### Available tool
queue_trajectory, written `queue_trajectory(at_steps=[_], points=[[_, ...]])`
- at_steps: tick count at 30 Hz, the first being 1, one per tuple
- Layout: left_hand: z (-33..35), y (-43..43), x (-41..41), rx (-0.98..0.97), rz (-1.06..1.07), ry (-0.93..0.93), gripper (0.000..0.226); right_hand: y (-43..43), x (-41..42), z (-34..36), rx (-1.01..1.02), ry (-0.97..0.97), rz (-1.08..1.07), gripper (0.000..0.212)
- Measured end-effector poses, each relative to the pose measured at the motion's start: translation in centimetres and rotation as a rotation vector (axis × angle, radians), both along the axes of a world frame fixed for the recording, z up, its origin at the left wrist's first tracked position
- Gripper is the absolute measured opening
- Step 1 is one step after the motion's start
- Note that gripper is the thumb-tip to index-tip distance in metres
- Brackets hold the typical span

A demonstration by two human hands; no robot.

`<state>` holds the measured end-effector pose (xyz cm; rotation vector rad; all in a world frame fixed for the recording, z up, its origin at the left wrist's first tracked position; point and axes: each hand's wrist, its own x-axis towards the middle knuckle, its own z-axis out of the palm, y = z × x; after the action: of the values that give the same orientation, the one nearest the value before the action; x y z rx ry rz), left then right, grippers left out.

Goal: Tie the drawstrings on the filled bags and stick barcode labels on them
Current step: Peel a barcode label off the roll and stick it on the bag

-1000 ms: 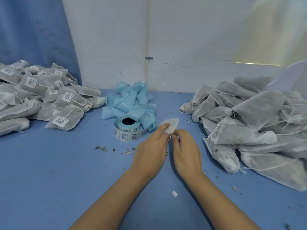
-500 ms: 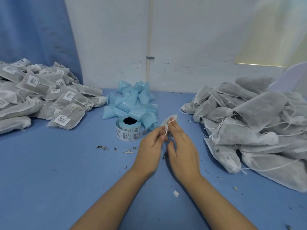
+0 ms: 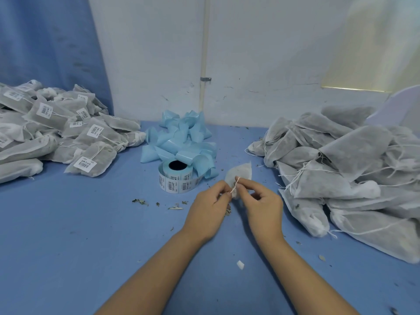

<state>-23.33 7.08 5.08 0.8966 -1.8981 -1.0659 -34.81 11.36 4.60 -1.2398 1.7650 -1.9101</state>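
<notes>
The left hand (image 3: 210,202) and right hand (image 3: 263,201) each pinch an end of the thin white drawstring (image 3: 235,185), both grips clamped on it, with the small white fabric bag (image 3: 242,173) held between them above the blue table (image 3: 68,246). A good knot likely needs the string pulled taut and cinched snug against the bag's neck.

The bags (image 3: 354,151) are thin, matt, non-woven cloth with a faintly fuzzy face. The drawstring (image 3: 234,187) is thin white cord. The label roll (image 3: 176,180) is matt white paper on smooth, glossy pale-blue backing. The worktop (image 3: 68,246) looks matt blue, and the wall (image 3: 261,64) is scuffed white paint.
</notes>
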Motion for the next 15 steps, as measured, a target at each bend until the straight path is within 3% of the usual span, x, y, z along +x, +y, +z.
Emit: queue_trajectory(at_steps=[3, 7, 15], points=[[-0.12, -0.21, 0.00, 0.031, 0.007, 0.021, 0.020, -0.05, -0.22, 0.54, -0.001, -0.144, 0.026, 0.014], [-0.16, -0.36, 0.00, 0.085, 0.049, 0.122, 0.021, -0.01, -0.18, 0.85, 0.018, -0.192, 0.074, 0.010], [0.16, -0.23, 0.02, 0.040, 0.135, 0.239, 0.016, 0.19, 0.58, 0.65, 0.098, 0.019, 0.131, 0.007]])
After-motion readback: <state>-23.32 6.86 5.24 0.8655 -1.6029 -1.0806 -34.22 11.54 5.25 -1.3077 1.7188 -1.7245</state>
